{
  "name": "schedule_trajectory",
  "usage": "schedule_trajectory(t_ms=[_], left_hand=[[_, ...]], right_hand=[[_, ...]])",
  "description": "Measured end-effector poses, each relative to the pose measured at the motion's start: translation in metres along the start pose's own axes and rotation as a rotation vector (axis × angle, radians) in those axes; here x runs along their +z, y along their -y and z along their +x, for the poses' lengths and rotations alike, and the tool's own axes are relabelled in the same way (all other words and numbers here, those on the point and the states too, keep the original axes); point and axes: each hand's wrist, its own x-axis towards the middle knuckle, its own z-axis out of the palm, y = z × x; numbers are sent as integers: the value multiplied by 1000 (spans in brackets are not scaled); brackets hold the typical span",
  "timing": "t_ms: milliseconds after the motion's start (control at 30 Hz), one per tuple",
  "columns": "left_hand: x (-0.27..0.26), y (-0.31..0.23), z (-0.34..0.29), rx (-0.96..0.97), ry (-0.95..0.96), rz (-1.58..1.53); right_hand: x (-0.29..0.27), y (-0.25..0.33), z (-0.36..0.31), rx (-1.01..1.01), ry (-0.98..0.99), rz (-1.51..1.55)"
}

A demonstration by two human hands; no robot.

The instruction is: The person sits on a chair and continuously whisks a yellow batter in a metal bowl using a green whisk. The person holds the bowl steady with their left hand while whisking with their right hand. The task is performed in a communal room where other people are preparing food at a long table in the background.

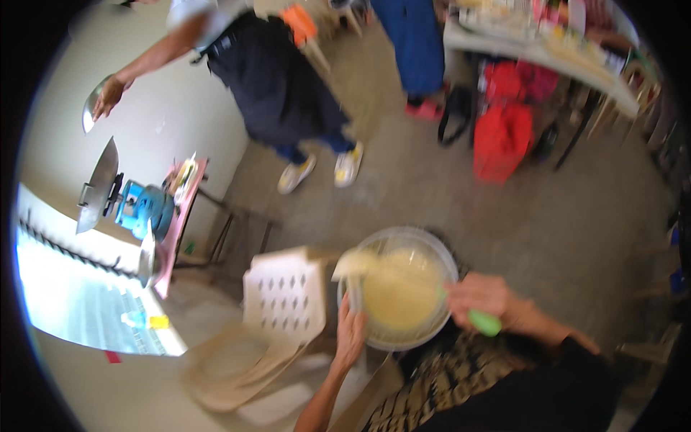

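Note:
A translucent, pale-rimmed round bowl [437,333] sits close in front of me, with a creamy yellow batter [403,295] inside. At its left side my left hand [350,333] holds the bowl, fingers along the wall near the rim. My right hand [481,297], at the right rim, is closed around a green-handled utensil [484,323] that reaches over the bowl. The utensil's working end is blurred, so its kind is unclear. A pale, blurred piece [355,265] lies across the bowl's upper left rim.
A beige plastic chair [286,291] stands left of the bowl. Further left, a pink-topped table [178,230] holds a blue gas cylinder [147,209] with a metal pan [98,186] above. Another person [277,79] holds a metal lid. Red bags [502,140] lie beneath the far right table [504,45].

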Motion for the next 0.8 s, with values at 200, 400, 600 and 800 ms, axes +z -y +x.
schedule_trajectory(t_ms=[200, 400, 600, 800], left_hand=[[3, 6, 7, 143, -6, 7], [-4, 14, -1, 164, -17, 114], [0, 23, -2, 133, -18, 6], [-9, 24, -7, 220, 82, 139]], right_hand=[[-2, 8, 18, 45, -37, -12], [-11, 16, 42, -60, -76, -3], [-2, 0, 51, -56, -105, 15], [11, 2, 36, -86, -76, 65]])
